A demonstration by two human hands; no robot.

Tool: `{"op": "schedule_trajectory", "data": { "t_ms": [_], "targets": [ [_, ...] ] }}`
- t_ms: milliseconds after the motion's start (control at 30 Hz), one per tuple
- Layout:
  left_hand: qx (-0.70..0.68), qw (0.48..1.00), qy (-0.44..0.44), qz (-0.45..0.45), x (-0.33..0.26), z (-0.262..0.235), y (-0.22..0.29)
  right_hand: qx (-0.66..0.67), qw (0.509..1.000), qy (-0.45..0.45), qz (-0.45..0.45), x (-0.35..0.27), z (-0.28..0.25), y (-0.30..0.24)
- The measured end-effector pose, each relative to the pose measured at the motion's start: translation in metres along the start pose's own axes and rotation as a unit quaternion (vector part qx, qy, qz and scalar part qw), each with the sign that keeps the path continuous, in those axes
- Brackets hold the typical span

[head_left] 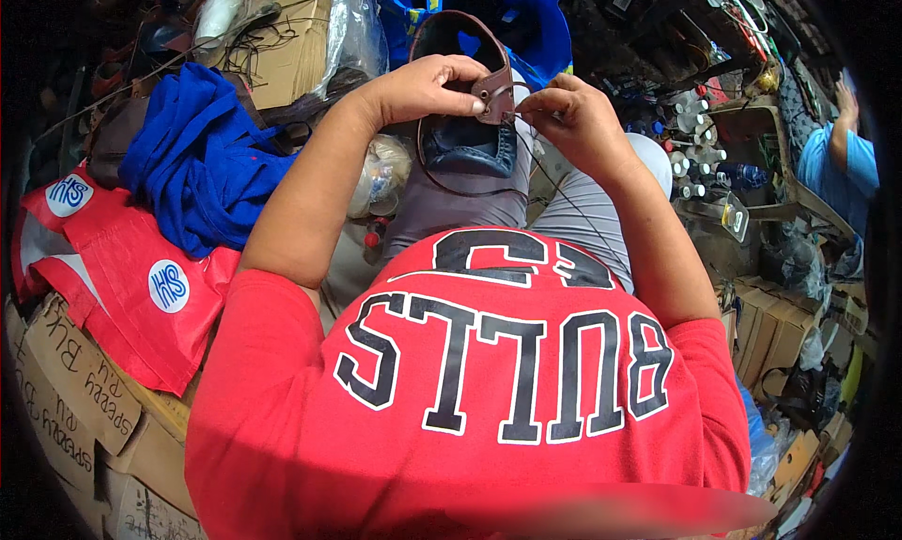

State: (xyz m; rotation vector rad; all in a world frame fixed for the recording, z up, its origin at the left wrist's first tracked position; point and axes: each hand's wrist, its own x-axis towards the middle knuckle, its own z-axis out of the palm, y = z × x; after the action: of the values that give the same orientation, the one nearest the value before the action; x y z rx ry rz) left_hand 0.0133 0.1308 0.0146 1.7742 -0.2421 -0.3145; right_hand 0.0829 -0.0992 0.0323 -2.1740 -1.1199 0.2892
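Note:
A dark blue and brown leather shoe (467, 155) rests on my grey-trousered lap, its opening edged in brown. My left hand (427, 87) is closed, pinching the shoe's brown leather flap (496, 91) between thumb and fingers; the flap has eyelets in it. Just right of the flap, my right hand (575, 117) is closed with thumb and forefinger together on a thin dark cord. The cord's tip at the flap is too small to make out. A loose length of dark cord (567, 194) trails down over my lap.
A blue bag (554, 23) stands beyond the shoe. Blue cloth (202, 160) and a red bag (141, 277) lie on cardboard boxes (80, 376) at left. Several plastic bottles (693, 131) crowd the right side. Another person's arm (844, 122) shows at far right.

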Motion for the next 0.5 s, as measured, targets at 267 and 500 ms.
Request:
{"op": "schedule_trajectory", "data": {
  "t_ms": [267, 500],
  "targets": [
    [0.274, 0.961, 0.006, 0.025, 0.02, 0.012, 0.016, 0.15, 0.986, -0.052, 0.039, 0.002, 0.011, 0.02],
    [0.249, 0.967, -0.057, -0.02, 0.046, 0.012, 0.02, 0.34, 0.915, -0.162, 0.148, -0.004, 0.003, 0.058]
  ]
}}
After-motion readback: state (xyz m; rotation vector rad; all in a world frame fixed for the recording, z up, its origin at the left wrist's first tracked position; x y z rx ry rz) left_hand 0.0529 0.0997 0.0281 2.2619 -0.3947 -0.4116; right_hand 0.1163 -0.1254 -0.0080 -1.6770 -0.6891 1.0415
